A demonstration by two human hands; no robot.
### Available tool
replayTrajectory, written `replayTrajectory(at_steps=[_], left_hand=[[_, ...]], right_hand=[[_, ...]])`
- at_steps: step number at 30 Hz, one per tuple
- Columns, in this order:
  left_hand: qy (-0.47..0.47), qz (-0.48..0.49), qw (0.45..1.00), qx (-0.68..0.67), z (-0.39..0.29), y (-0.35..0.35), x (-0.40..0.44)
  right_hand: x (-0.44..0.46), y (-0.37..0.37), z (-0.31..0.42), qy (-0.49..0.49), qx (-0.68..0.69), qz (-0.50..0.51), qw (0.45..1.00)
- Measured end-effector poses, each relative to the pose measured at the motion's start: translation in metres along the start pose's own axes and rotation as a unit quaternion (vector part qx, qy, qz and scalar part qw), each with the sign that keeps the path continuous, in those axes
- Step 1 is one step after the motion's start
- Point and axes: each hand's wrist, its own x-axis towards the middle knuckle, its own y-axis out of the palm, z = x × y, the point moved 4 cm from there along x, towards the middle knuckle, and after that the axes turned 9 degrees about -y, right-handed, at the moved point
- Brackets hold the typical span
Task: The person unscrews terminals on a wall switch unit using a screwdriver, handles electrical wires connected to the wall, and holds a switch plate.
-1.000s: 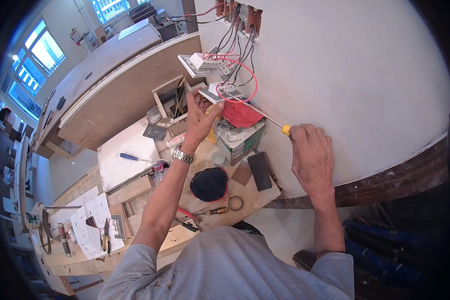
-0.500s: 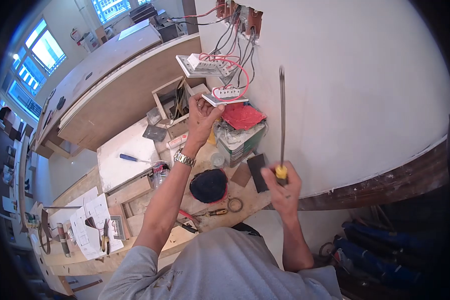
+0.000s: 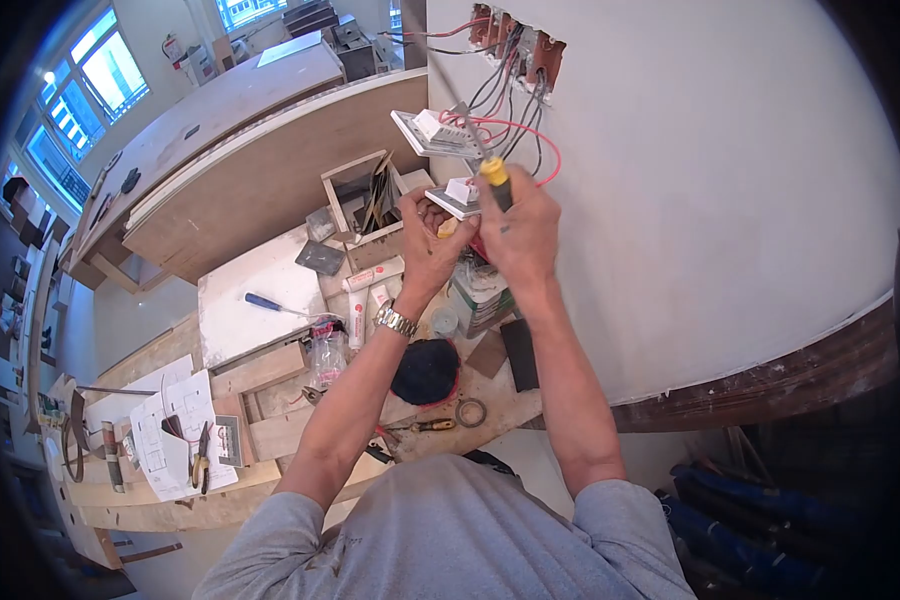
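My left hand (image 3: 432, 248) is closed on the edge of a white wall switch plate (image 3: 450, 204), its back with the terminal block turned up. My right hand (image 3: 520, 232) grips a long screwdriver (image 3: 495, 172) by its yellow and black handle, right beside the plate. The shaft points up and to the left, blurred. Whether the right fingers also touch the plate or a wire is hidden. Just above, a second switch plate (image 3: 410, 130) hangs on red and black wires (image 3: 510, 95). These wires come out of brown wall boxes (image 3: 548, 62) set in the white wall.
Below lies a cluttered wooden workbench (image 3: 370, 490) with a dark cap (image 3: 425, 372), a roll of tape (image 3: 470, 412), a blue-handled screwdriver (image 3: 262, 301), white tubes (image 3: 356, 318) and pliers (image 3: 201, 460) on paper drawings (image 3: 185, 410). An open wooden box (image 3: 335, 205) stands behind my left hand.
My right hand has swung up and left with the screwdriver, from beside the bench to the switch plate. My left hand still holds the plate, which appears farther right as the view shifts.
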Motion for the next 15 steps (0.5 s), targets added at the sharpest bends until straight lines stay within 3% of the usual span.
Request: replayTrajectory(at_steps=[5,10,13,15], left_hand=[[-0.002,0.013,1.000,-0.006,-0.003,0.006,0.001],[-0.099,0.023,0.993,-0.055,-0.004,-0.003,0.003],[-0.046,0.034,0.998,0.001,-0.010,-0.004,0.004],[0.062,0.013,0.984,0.168,-0.026,-0.002,0.002]], right_hand=[[0.013,0.000,-0.027,0.069,0.034,-0.031,0.997],[0.004,-0.001,-0.019,-0.003,0.002,-0.041,0.999],[0.010,-0.006,-0.016,0.023,0.009,-0.037,0.999],[0.019,-0.006,-0.019,0.033,0.044,-0.057,0.997]])
